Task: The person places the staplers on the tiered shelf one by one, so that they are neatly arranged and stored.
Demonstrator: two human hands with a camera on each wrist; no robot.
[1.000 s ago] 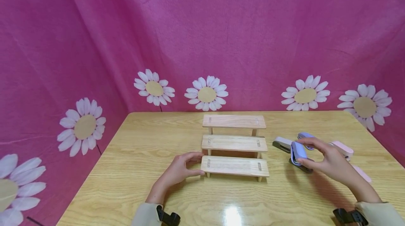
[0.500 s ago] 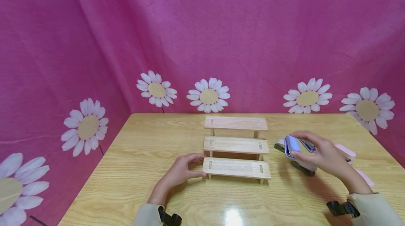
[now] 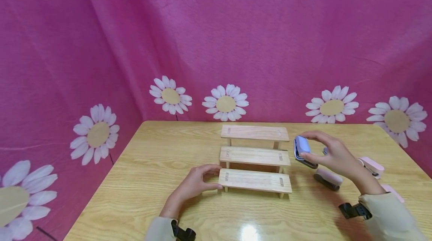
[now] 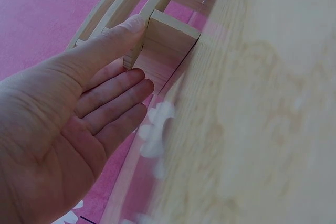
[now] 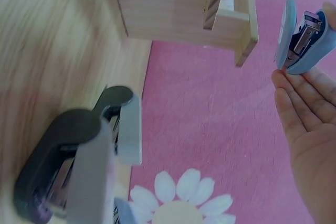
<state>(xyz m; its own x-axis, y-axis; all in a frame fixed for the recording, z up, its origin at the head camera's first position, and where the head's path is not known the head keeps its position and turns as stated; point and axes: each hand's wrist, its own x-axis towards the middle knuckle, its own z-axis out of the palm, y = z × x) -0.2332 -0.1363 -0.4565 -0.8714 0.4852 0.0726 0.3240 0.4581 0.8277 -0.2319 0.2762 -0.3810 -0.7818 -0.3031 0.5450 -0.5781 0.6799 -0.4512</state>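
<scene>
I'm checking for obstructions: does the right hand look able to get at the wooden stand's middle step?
Probably yes: the right hand, holding a blue stapler, is just right of the middle step, and nothing visible seems to block the way.

A draped tabletop recording set-up; what room lies beyond cannot be told. Magenta cloth [image 3: 256, 42] printed with large white, yellow-centred daisies [image 3: 225, 104] hangs from 9 through 12 to 3 o'clock, walling in a pale-yellow wood-grain surface [image 3: 165, 147]. Small black wrist-worn cameras [image 3: 347, 210] show near 4 and 6 o'clock. Small, rounded pastel staplers [image 3: 329, 178] at 4 o'clock are office goods.
</scene>
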